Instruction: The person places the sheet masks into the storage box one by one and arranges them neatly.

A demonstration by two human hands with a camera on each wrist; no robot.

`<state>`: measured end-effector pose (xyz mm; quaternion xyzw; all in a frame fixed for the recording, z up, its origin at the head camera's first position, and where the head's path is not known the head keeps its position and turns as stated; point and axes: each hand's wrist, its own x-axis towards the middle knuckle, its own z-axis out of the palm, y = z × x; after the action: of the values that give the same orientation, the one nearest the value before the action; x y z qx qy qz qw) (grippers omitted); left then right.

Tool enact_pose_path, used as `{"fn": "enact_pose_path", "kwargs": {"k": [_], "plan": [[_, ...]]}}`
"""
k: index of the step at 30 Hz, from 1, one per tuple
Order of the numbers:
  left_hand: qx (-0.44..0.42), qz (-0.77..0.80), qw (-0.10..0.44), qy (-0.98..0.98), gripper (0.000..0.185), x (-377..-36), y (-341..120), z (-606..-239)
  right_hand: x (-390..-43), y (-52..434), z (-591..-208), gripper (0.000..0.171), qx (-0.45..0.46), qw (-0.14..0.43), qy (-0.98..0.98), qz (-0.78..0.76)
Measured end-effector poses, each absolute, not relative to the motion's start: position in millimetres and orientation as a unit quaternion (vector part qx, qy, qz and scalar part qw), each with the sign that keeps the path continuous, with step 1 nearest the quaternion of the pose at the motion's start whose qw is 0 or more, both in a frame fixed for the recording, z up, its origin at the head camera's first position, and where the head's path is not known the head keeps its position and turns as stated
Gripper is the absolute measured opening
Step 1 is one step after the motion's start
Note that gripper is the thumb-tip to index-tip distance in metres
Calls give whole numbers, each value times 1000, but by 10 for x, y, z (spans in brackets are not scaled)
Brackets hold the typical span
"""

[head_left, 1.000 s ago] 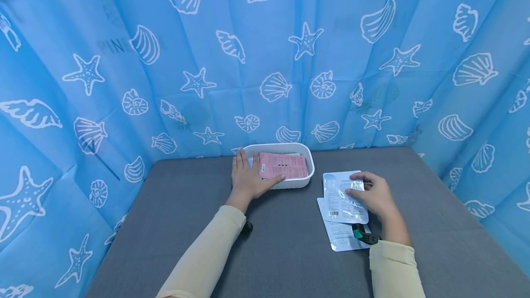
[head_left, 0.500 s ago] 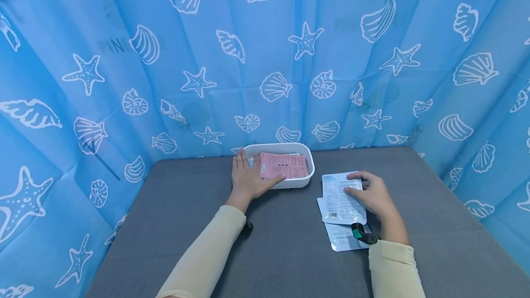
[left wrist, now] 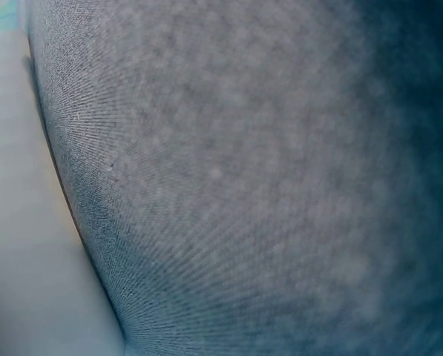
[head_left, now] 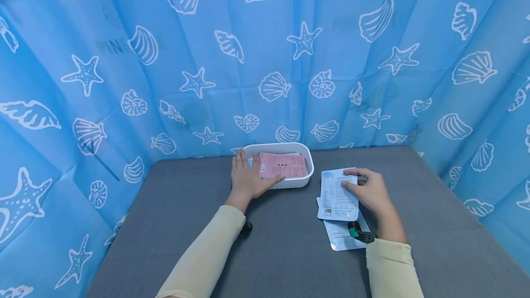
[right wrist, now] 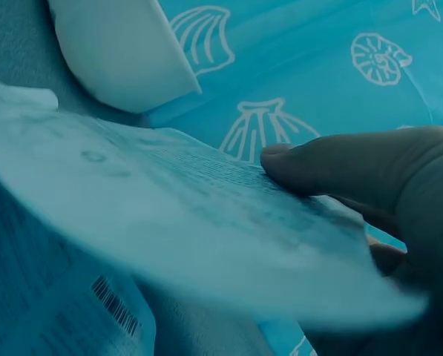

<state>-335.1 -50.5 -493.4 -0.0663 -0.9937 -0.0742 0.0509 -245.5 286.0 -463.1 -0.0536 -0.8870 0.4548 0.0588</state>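
Note:
A white oval basket point(head_left: 308, 169) stands at the back of the grey table and holds a pink packet point(head_left: 283, 165). My left hand point(head_left: 247, 177) lies flat against the basket's left end, thumb along its front wall. My right hand point(head_left: 368, 190) pinches a silvery white packet point(head_left: 337, 194) by its right edge, thumb on top, lifted and tilted above a second white packet point(head_left: 341, 236) lying on the table. In the right wrist view the held packet point(right wrist: 176, 222) fills the frame under my thumb point(right wrist: 340, 167), with the basket point(right wrist: 121, 55) beyond. The left wrist view shows only grey cloth.
A blue curtain with white shells and starfish point(head_left: 265, 59) closes in the table on three sides. A dark wristband point(head_left: 359, 232) sits on my right wrist. The grey table top point(head_left: 290, 261) stretches towards me between my arms.
My right hand has lifted the white packet and turned it more upright, drawing it slightly left and back. The left hand stays on the basket.

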Motion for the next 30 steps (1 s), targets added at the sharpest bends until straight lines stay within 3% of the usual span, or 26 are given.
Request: {"fn": "enact_pose_path", "kwargs": {"k": [30], "plan": [[-69, -79, 59, -993, 130, -3321, -508, -4903, -2392, 2732, -4405, 37, -70, 188, -830, 521]]}}
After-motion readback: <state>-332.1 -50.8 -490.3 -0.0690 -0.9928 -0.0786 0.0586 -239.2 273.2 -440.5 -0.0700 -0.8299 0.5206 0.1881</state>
